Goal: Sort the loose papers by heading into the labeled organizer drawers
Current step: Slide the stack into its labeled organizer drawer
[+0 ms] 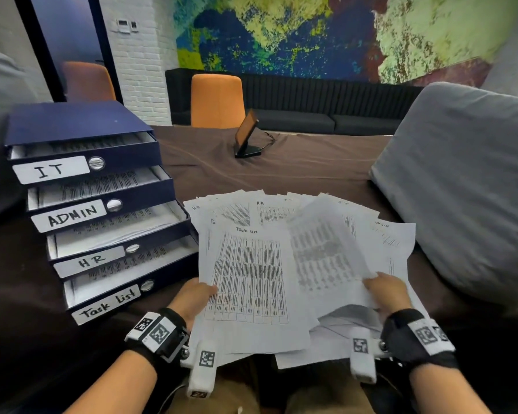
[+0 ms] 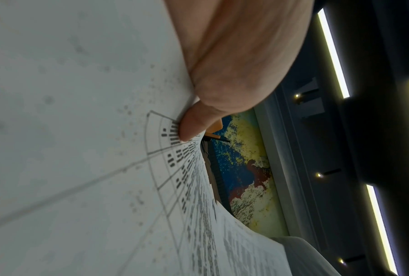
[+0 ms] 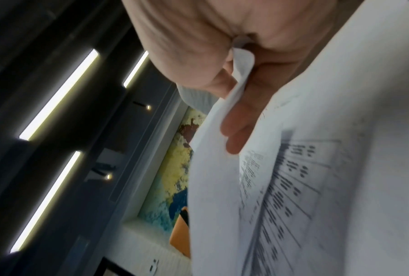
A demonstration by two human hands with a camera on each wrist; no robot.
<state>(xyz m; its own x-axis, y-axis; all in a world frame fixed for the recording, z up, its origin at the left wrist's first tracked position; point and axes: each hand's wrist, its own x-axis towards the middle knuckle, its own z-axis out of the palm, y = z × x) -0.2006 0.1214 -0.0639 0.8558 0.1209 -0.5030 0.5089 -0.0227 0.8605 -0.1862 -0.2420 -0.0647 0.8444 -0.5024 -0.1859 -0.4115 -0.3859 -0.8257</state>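
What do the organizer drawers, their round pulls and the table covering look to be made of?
Organizer drawers: probably matte navy paperboard; flat, thin walls. Round pulls: likely polished metal, or chromed plastic; bright reflections. Table covering: brown fabric, matte, with creases.

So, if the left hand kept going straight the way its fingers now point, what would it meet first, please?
The left hand points forward and a little right, under the sheet headed Task list that it grips. It would likely push on along the spread papers first; farther off stands the small screen, though depth is unclear.
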